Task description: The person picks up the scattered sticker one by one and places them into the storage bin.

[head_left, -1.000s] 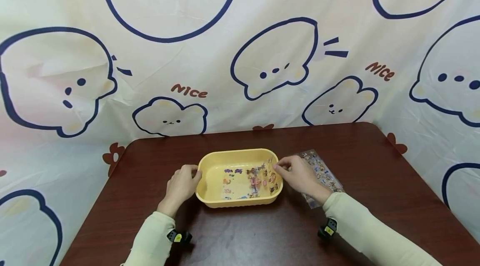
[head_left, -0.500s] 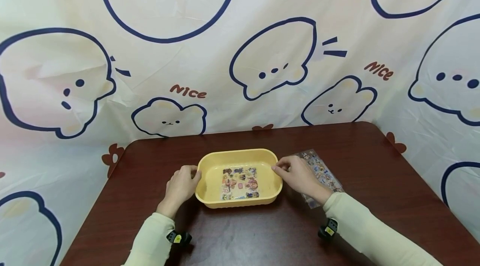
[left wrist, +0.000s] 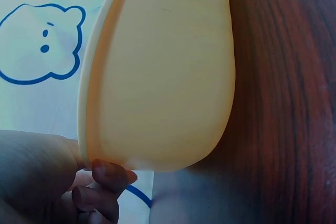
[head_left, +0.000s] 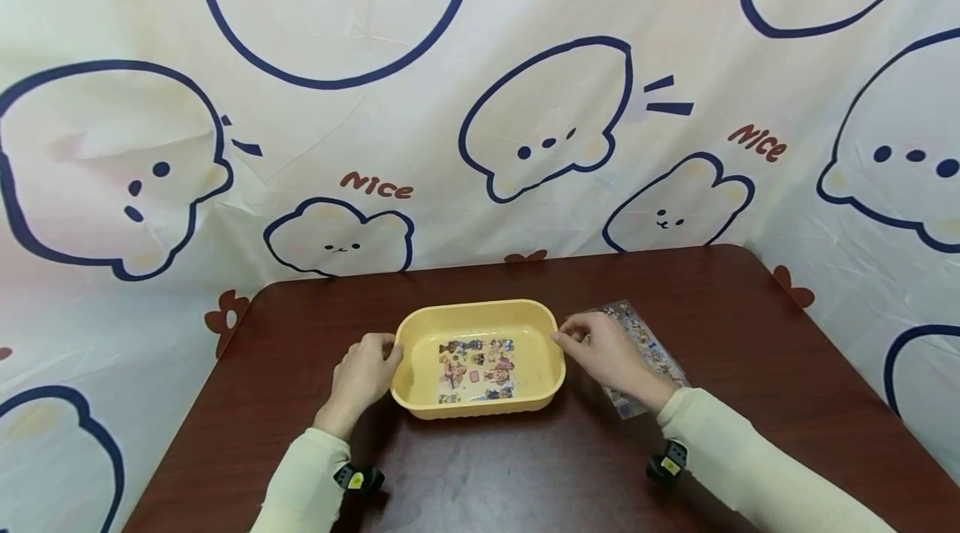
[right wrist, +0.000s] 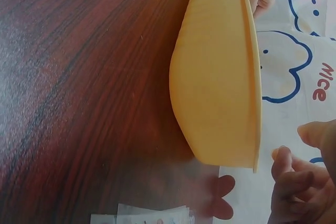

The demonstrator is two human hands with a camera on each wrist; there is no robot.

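Observation:
A yellow plastic basin (head_left: 472, 411) stands on the table. My left hand (head_left: 362, 370) pinches its left rim, thumb on top and fingers below in the left wrist view. Flat on the basin's bottom lies a clear sticker sheet (head_left: 477, 379) printed with small cartoon figures. Just off the right rim is my right hand (head_left: 603, 349). In the right wrist view its thumb and bent forefinger are apart, with nothing between them. More sticker sheets (head_left: 648, 349) lie on the table to the basin's right, partly hidden under my right hand and forearm.
The dark brown wooden table (head_left: 487, 483) has rounded far corners. A pale cloth (head_left: 375, 124) with cartoon drawings hangs behind it and along both sides. Both wrists carry a black strap device; the left wrist device (head_left: 358, 476) hangs over the table.
The sticker sheet has gone from standing against the basin's right side to lying flat on its bottom. My right hand has drawn back slightly to the right. The left hand keeps its hold.

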